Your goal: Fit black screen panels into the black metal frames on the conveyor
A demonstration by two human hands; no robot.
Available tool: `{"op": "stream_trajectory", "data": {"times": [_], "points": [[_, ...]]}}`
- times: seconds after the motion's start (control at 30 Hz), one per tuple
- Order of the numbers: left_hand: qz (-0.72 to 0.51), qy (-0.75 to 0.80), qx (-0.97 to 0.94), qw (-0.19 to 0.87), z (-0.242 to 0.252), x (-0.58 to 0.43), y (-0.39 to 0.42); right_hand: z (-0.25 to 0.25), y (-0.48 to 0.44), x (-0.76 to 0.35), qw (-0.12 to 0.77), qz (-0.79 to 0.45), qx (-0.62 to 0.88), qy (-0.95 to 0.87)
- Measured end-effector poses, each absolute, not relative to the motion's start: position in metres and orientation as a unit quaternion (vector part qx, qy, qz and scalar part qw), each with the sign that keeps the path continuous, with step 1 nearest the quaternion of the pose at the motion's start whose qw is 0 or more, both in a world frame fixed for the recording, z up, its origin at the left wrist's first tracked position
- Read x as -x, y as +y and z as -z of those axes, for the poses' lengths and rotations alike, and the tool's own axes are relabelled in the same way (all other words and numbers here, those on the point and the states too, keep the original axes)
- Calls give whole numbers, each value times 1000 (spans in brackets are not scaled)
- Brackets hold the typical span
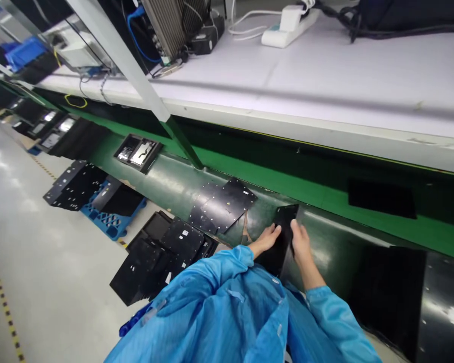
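Both my hands hold a black flat panel [285, 222], tilted up on its edge close to my body, over a dark green conveyor surface [321, 227]. My left hand [267, 239] is closed on the panel's left side, thumb against its face. On the opposite side my right hand [301, 243] grips the edge, its fingers partly hidden. Whether it is one panel or a few pressed together, I cannot tell. Just left of my hands, black panels with small white spots [227, 204] lie overlapping on the green surface.
Stacked black panels [183, 237] stand by my left side; more sit on a blue pallet [115, 222] beyond. Dark panels [389, 292] lie at right. A white bench [325, 80] with a power strip [287, 29] runs above, its post [177, 136] coming down ahead.
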State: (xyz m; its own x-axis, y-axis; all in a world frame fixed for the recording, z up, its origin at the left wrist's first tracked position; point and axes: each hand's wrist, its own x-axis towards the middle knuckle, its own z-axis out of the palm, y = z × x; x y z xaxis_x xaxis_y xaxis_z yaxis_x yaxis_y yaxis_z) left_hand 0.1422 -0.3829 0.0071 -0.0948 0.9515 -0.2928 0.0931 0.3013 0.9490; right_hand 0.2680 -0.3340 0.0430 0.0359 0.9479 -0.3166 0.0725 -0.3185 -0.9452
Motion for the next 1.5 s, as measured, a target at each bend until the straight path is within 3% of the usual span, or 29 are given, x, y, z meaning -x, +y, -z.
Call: {"op": "stream_trajectory", "data": {"times": [0.17, 0.4, 0.6, 0.8, 0.97, 1.23, 1.37, 1.5], "points": [[-447, 539, -541, 466, -42, -149, -403, -27, -328, -262, 354, -484, 596, -533], [-349, 627, -582, 382, -63, -171, -409, -14, -323, -269, 414, -582, 495, -494], [-232, 805, -476, 266, -76, -170, -417, 0, -317, -239, 380, -570, 468, -558], [-229, 879, -358, 215, -63, -138, -419, 5, -319, -200, 368, -489, 488, -623], [-232, 925, -211, 214, -39, -94, -434, -6, -327, -214, 326, -568, 473, -590], [-286, 908, -271, 143, -36, 18, -419, -6, -297, -278, 428, -628, 417, -499], [-273, 904, -294, 145, -41, 92, -395, 13, -267, -333, 404, -595, 515, -467], [-237, 922, -279, 128, -39, 132, -379, 28, -254, -376, 311, -471, 660, -497]]}}
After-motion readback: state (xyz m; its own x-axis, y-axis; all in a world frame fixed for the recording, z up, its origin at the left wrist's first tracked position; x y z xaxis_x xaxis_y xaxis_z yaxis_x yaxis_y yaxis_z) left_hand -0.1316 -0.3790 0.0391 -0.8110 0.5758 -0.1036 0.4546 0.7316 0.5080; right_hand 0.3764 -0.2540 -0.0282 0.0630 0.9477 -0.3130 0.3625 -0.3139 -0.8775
